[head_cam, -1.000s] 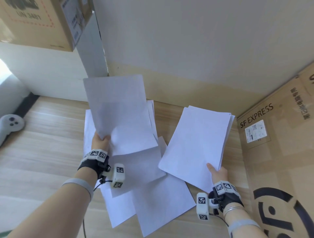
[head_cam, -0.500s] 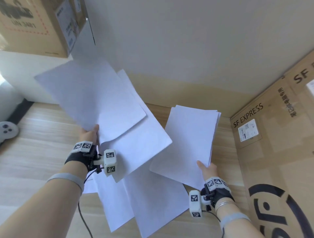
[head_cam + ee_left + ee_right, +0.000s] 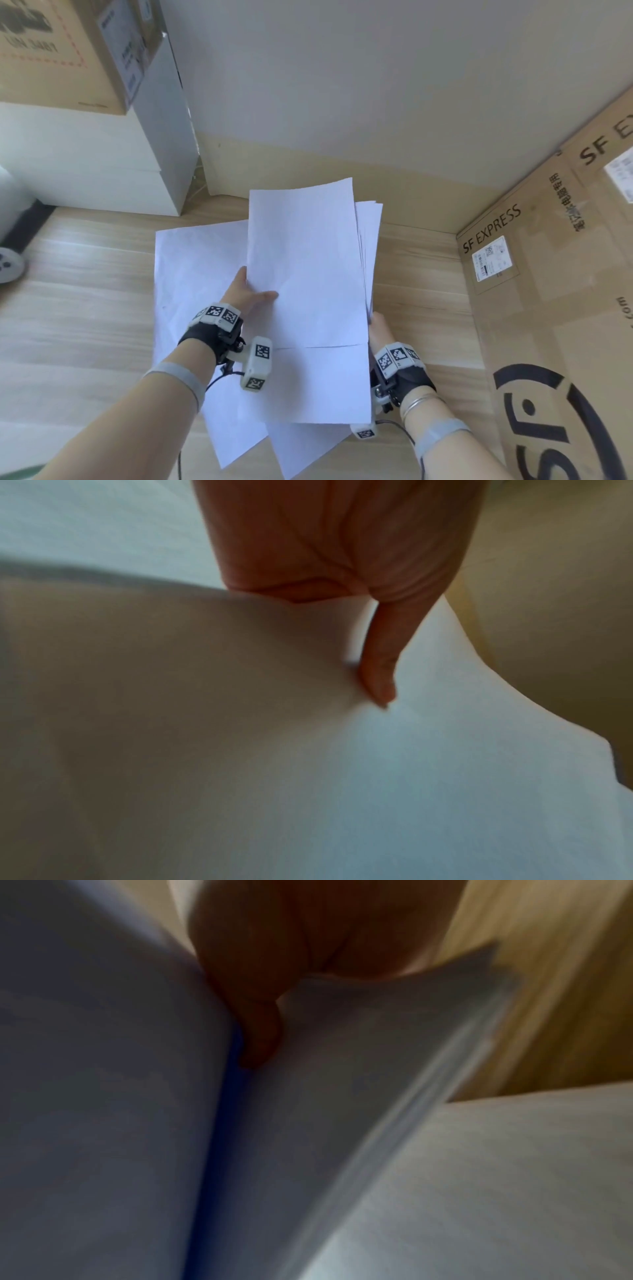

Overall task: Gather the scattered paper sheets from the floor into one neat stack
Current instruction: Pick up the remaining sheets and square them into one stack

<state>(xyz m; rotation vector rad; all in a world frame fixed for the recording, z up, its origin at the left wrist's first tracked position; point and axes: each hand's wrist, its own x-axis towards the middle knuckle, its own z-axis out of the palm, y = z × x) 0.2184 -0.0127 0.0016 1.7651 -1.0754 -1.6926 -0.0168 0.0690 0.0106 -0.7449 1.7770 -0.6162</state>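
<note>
Basically left hand (image 3: 248, 296) pinches one loose sheet (image 3: 305, 267) by its edge, thumb on top, laying it against the held stack (image 3: 370, 240) so edges match. Right hand (image 3: 378, 329) grips that stack's lower corner, raised above the floor. More sheets (image 3: 191, 270) lie overlapped on the wood floor (image 3: 78, 308). SF Express box (image 3: 548, 308) right; contents not visible.

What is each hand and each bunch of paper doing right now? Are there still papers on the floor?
Left hand: pinches a single sheet, thumb on top.
Single sheet: lifted, held against the stack's front.
Right hand: grips the stack at its lower edge.
Stack: held up off the floor, edges fanned, not squared.
Loose sheets: still flat on the wooden floor, overlapping.
</note>
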